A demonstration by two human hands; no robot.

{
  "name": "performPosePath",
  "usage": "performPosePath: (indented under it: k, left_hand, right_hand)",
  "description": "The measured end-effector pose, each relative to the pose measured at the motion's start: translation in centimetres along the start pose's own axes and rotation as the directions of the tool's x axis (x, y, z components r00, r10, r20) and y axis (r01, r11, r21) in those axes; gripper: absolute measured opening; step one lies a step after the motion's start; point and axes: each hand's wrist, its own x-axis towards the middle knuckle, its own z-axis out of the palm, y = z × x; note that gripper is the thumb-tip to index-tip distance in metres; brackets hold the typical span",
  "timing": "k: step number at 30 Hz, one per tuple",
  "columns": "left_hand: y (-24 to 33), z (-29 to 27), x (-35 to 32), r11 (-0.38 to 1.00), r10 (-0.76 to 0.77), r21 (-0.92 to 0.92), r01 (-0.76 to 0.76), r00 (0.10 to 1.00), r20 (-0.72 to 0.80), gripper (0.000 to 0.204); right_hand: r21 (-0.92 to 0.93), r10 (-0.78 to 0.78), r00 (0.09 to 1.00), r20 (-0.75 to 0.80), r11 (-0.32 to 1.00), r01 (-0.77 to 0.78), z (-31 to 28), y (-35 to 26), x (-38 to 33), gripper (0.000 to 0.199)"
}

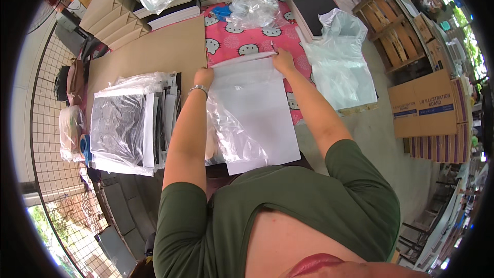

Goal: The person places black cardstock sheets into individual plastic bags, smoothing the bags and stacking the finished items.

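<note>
A stack of white sheets (257, 108) lies in front of me with a see-through plastic bag (229, 131) over it, its near part crumpled. At the bag's far left corner is my left hand (204, 77), its fingers closed on the edge. My right hand (282, 62) pinches the far right corner. By its fingertips a small thin dark thing sticks up, too small to name. Left of my left arm, several dark and white boards in plastic sleeves (118, 128) are piled up. Plastic-wrapped white sheets (342, 80) lie to the right.
A pink cartoon-print cloth (247, 38) covers part of the table, beside a large brown cardboard sheet (149, 54). Crumpled plastic (257, 5), a black-topped stack (314, 7) and folded brown cardboard (116, 13) stand farther back. Cardboard boxes (424, 105) and a wooden pallet (388, 28) are at the right.
</note>
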Motion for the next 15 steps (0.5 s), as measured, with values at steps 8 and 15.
performPosePath:
  k: [8, 15]
  left_hand:
    - [12.4, -17.7, -12.9, 0.933, 0.180, -0.336, -0.128, 0.975, 0.129, 0.023]
    - [15.1, -29.7, -23.5, 0.805, 0.292, -0.593, -0.032, 0.891, 0.348, 0.014]
  right_hand:
    - [0.652, -0.011, 0.830, 0.558, 0.625, -0.429, -19.5, -8.5, -1.1, 0.023]
    - [0.842, -0.419, 0.837, 0.351, 0.532, -0.086, -33.0, -16.4, -9.5, 0.019]
